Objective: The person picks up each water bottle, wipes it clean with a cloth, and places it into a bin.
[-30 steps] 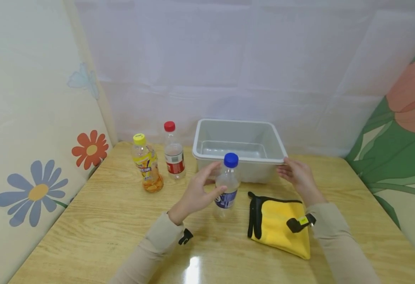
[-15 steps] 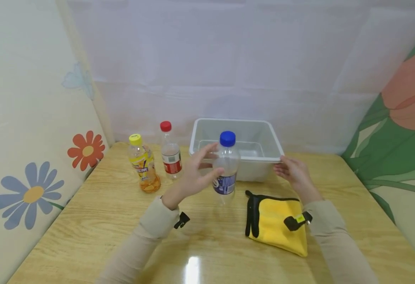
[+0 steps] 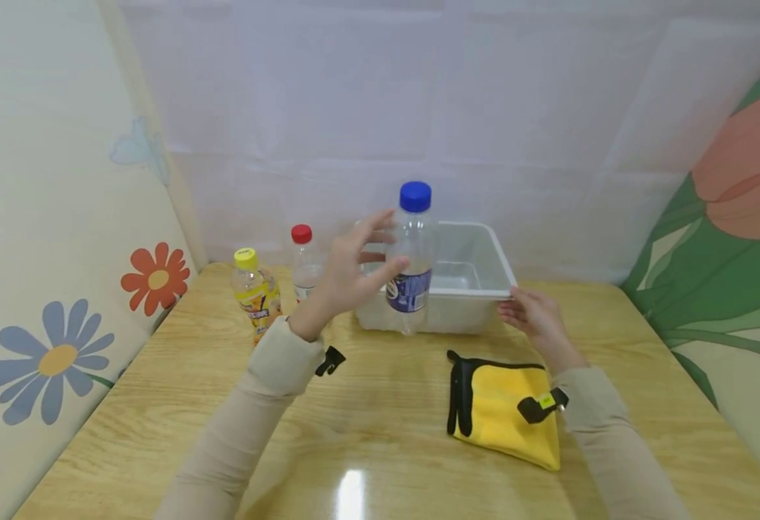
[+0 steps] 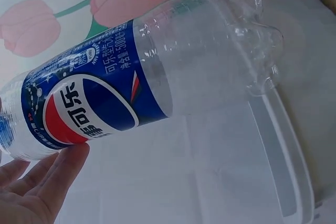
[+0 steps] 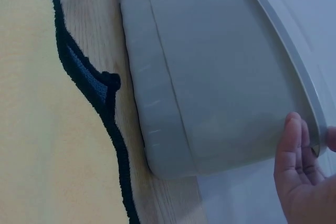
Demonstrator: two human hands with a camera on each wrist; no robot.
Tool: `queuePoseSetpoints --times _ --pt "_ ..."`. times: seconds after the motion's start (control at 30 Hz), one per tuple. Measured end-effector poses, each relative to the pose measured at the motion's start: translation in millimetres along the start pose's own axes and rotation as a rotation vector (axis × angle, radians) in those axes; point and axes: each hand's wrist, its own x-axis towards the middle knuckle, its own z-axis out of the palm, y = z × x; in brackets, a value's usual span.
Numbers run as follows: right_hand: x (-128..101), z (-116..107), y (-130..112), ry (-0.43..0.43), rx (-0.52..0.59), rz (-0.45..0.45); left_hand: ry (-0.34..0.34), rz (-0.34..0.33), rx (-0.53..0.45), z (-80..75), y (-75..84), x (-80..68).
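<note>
My left hand grips a clear plastic cola bottle with a blue cap and blue label, thumb on the near side. The bottle is upright, raised off the table, in front of the grey-white plastic bin. In the left wrist view the bottle looks drained, and the left hand's fingertips touch it near its label. With thumb and fingers, my right hand pinches the bin's front right corner rim; the right wrist view shows this hand beside the bin wall.
Left of the bin stand a yellow-capped bottle, partly behind the left forearm, and a red-capped bottle, partly behind the left hand. A yellow cloth with black edging lies before the bin on the wooden table. Fabric walls surround it.
My left hand has lifted the cola bottle off the table, up towards the bin's opening. The right hand stays at the bin's rim.
</note>
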Motion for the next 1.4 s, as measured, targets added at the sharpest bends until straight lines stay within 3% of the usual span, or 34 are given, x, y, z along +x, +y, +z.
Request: queuePoseSetpoints --times 0.27,0.73,1.2,1.4 --pt "1.8 -0.7 2.8 -0.008 -0.029 -0.011 0.020 -0.044 -0.022 -8.1 1.7 22.2" --pt "0.5 -1.1 3.5 0.004 -0.046 -0.032 0.008 -0.261 0.005 -10.6 -1.0 67.8" --pt "-5.1 0.8 6.7 0.003 -0.012 -0.056 -0.053 -0.479 -0.039 6.8 -34.7 101.7" --pt "-9.1 1.3 9.7 0.006 -0.033 -0.063 -0.105 -0.529 0.026 16.4 -46.1 109.1"
